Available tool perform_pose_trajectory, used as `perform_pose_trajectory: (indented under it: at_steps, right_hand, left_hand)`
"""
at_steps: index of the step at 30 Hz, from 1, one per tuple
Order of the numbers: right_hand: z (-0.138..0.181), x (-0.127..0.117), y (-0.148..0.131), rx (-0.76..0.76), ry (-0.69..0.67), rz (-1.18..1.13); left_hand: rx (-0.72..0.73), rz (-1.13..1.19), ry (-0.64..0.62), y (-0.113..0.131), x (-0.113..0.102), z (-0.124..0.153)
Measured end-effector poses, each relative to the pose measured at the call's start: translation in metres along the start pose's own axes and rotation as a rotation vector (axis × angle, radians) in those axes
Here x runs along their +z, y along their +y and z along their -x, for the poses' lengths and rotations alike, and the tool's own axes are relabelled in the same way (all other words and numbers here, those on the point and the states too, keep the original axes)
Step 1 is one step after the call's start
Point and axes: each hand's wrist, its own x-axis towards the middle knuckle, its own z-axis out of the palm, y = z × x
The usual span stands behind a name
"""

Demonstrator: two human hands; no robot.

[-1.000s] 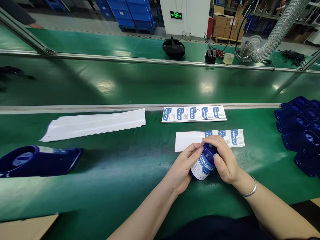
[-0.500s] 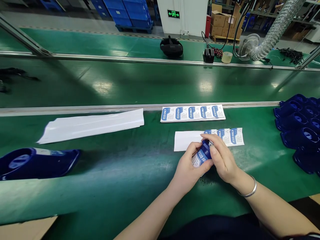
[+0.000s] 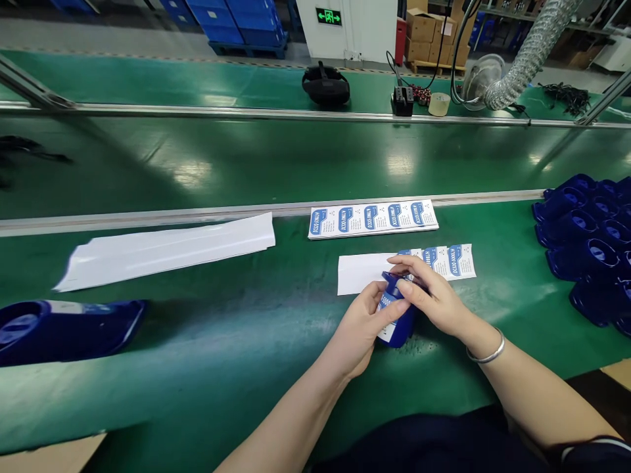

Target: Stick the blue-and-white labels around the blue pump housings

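Observation:
A dark blue plastic housing (image 3: pixel 403 328) with a blue-and-white label (image 3: pixel 386 302) on its side is held between my two hands. My left hand (image 3: pixel 362 318) grips its left side, thumb across the label. My right hand (image 3: pixel 428 292) is closed about the upper right part, its thumb and fingers pressing near the label's edge. Just behind the hands lies a label strip (image 3: pixel 461 261), its left part bare white backing and several labels left at the right. Farther back is a stack of full label sheets (image 3: pixel 373 219).
White backing strips (image 3: pixel 172 249) lie at the left, behind a labelled blue housing (image 3: pixel 73 332). Several blue housings (image 3: pixel 582 256) crowd the right side. A metal rail (image 3: pixel 221 113) crosses the far side, with a black headset (image 3: pixel 325 85) and a flexible duct (image 3: pixel 532 56) beyond.
The housing has been turned in my hands, so more of its lower body shows and the label faces differently. The whole view has shifted slightly.

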Motion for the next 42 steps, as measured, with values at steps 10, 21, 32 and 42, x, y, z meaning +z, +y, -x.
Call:
perform_pose_trajectory:
  at_steps: [10,21,32,42]
  right_hand:
    - [-0.003,-0.003,0.002,-0.009,0.063,-0.022]
    - [-0.006,-0.005,0.008,-0.02,0.156,-0.183]
    - [0.002,0.013,0.018,0.115,0.193,-0.335]
    - [0.0,-0.005,0.044,0.131,0.264,-0.154]
  left_hand:
    - [0.084,-0.209,-0.073,0.003,-0.001,0.003]
    - [0.134,-0.176,-0.184,0.001,-0.01,0.002]
    - [0.61,-0.708,0.352,-0.015,-0.009,0.004]
    - [0.192,-1.45,1.113,0.056,-0.082,0.042]
